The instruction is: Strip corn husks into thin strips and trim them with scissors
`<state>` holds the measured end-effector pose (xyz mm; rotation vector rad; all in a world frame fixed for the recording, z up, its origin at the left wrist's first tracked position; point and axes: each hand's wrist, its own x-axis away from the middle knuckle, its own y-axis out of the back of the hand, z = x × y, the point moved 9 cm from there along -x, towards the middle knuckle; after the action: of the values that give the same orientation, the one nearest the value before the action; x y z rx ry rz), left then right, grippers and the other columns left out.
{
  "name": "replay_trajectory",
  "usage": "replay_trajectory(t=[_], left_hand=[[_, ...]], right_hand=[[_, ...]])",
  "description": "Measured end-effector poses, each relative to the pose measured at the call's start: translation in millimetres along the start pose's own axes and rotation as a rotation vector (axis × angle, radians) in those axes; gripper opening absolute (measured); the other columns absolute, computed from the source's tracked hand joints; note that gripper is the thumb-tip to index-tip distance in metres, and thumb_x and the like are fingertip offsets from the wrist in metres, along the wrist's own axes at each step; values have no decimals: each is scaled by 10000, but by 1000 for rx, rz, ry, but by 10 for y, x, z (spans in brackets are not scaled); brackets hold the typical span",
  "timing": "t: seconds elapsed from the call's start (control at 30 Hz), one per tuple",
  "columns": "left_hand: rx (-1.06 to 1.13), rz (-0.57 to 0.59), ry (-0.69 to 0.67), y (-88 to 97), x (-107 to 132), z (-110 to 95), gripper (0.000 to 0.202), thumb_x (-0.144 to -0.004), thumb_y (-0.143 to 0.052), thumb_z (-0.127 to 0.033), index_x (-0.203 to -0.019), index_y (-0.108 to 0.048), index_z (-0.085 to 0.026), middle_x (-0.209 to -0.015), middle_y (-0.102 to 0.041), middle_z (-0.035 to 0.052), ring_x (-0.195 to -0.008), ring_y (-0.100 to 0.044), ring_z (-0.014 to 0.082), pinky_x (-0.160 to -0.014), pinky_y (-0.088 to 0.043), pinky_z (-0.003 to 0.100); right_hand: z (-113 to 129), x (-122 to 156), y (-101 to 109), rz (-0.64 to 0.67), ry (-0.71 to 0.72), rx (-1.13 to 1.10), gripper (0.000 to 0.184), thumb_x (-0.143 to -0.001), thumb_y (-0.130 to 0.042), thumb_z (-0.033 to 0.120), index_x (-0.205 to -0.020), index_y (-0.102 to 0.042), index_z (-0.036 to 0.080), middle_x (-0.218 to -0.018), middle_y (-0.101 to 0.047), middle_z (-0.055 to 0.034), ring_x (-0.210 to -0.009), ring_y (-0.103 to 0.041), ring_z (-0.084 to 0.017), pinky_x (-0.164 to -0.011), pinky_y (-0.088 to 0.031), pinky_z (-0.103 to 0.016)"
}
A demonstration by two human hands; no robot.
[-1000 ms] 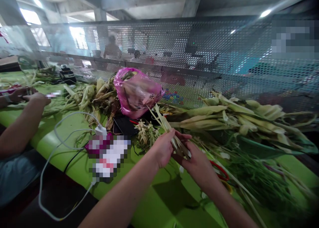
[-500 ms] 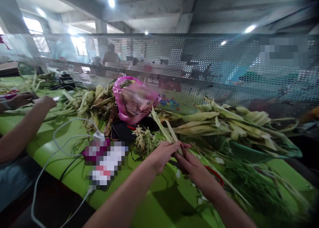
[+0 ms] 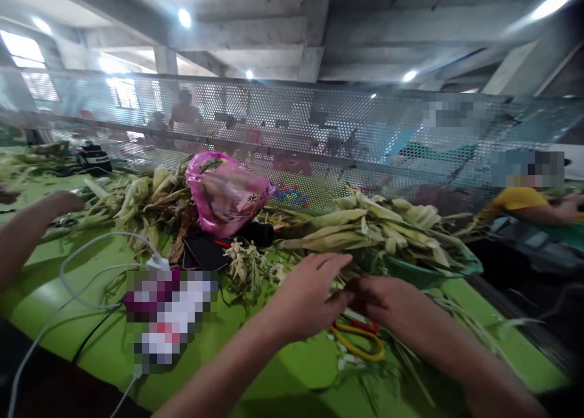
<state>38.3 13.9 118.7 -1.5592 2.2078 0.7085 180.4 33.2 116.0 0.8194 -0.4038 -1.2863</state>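
My left hand (image 3: 310,296) is over the green table with its fingers stretched out and its thumb towards my right hand. My right hand (image 3: 392,299) faces it with bent fingers, whose tips are partly hidden near my left thumb. Whether anything is between them is too dark to tell. Just below the hands lie looped handles, a yellow one (image 3: 360,345) and a red one, apparently of scissors. Pale scraps and green stalks surround them. Behind the hands, dry corn husks (image 3: 337,223) are heaped partly in a green basket (image 3: 472,266).
A pink plastic bag (image 3: 223,199) stands beside more husks (image 3: 146,193). At the left are a phone (image 3: 182,320), a white charger plug (image 3: 157,264) and loose cables. A co-worker's arm (image 3: 31,229) reaches in there. A perforated screen (image 3: 255,120) closes the back; another person in yellow is at right.
The pale husk strips held upright between my hands are no longer seen there. My left fingers have straightened. The view has swung right, bringing in the person in yellow; the yellow handle now shows.
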Motion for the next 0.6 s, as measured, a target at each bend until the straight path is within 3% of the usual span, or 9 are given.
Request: replay_trajectory(t=[0.1,0.17,0.27,0.33,0.5,0.6], left_hand=[[21,230,186,-292,10,294,293,-824,-602,-332,-1089,-645,-217,-946,-691,89,-839,-600,233,-809,-452,343],[191,310,367,-443,62,539,279,-886,-496,-403,-1026,-612,-190,-708,-615,24,-576,-495,140,-592,-404,259],[405,96,496,-396,65,759,341,-861,-514,-516,-892,-552,-178,-581,-442,-54,-483,-343,77,-495,-292,213],[498,35,545,-421,87,829,407,-821,-541,-581,-879,-537,-178,-569,-413,-70,-464,-306,63,-468,-242,208],[554,-78,579,-448,168,969,451,-783,-567,-614,-905,-550,-180,-549,-430,-76,-421,-324,54,-432,-189,210],[521,-59,592,-485,238,1031,414,-809,-545,-593,-861,-544,-183,-532,-482,-60,-392,-315,56,-416,-184,219]], right_hand=[[107,21,-87,108,24,19,38,-680,-716,240,-654,-706,265,-673,-710,2,-673,-633,-223,-671,-466,-306],[60,0,-7,-1,7,-98,90,-701,-720,269,-790,-716,258,-758,-714,-5,-720,-634,-220,-710,-479,-318],[-168,2,124,-253,-53,-417,352,-694,-759,395,-994,-679,230,-857,-692,-32,-775,-620,-211,-699,-495,-308],[-330,32,100,-355,-105,-570,415,-684,-776,450,-1005,-672,208,-873,-681,-43,-760,-604,-190,-658,-489,-280],[-445,82,-223,-284,-176,-730,396,-684,-790,470,-966,-697,207,-924,-714,-53,-734,-620,-184,-616,-492,-274],[-466,103,-332,-263,-201,-740,375,-694,-784,477,-946,-701,212,-901,-723,-52,-733,-636,-197,-615,-510,-285]])
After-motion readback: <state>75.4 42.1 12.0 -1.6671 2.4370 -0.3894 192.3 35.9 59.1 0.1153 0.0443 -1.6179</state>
